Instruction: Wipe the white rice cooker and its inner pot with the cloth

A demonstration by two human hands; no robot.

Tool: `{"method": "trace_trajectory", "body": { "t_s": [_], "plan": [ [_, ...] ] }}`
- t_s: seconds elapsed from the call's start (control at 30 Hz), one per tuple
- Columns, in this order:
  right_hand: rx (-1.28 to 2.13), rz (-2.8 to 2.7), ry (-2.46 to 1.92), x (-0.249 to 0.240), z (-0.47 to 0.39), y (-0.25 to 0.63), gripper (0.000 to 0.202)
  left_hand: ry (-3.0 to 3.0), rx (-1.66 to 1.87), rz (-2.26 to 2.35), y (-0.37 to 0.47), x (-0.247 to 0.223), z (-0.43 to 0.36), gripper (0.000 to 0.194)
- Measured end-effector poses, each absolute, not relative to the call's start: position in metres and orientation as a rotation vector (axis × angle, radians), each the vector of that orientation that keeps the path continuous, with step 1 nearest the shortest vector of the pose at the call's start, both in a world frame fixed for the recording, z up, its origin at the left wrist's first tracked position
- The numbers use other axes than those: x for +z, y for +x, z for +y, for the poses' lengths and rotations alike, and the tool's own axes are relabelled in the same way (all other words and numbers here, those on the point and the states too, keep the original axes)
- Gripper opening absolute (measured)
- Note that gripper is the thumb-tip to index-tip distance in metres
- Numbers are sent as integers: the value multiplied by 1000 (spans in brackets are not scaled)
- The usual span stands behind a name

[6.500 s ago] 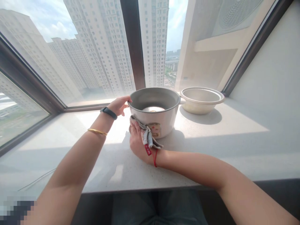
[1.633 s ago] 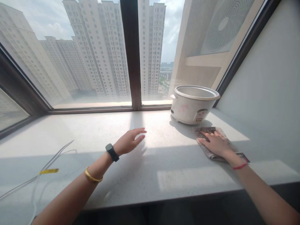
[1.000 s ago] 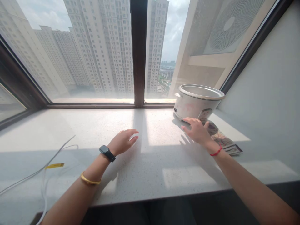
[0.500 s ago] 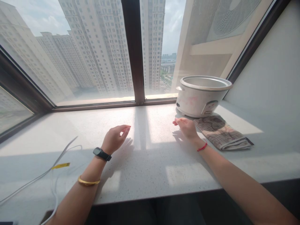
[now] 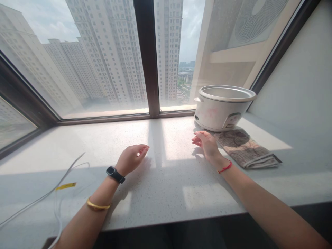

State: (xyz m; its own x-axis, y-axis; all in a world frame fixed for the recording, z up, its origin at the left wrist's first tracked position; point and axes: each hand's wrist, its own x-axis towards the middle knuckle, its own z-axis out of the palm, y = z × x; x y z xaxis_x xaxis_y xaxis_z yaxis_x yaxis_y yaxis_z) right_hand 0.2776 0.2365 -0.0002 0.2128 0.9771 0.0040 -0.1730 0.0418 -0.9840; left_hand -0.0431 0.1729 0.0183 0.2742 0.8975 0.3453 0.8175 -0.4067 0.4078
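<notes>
My left hand point(image 5: 132, 159) hovers over the middle-left of the white speckled sill point(image 5: 166, 193), fingers curved with the thumb near the fingertips, nothing seen between them. My right hand point(image 5: 206, 143) is over the sill just in front of a white rice cooker point(image 5: 215, 114), its fingers loosely bent and apart, holding nothing. The cooker stands lidless at the back right. A folded brown patterned cloth point(image 5: 243, 147) lies in front of it, to the right of my right hand.
A white cable point(image 5: 38, 200) with a yellow tag point(image 5: 66, 186) lies at the left, running down beside my left forearm. Dark-framed windows point(image 5: 153, 69) border the back and left of the sill. A pale wall point(image 5: 306, 86) rises at the right.
My left hand has moved slightly right and toward me. The fingers of my right hand have spread a little. The cooker and cloth rest where they were.
</notes>
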Motion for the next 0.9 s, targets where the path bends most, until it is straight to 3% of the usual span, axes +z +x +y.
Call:
{"method": "trace_trajectory", "body": {
  "t_s": [0.9],
  "plan": [
    [962,-1124,-1188,-6,233,273,27,2416,764,1624,-40,17,173,31]
  ]
}}
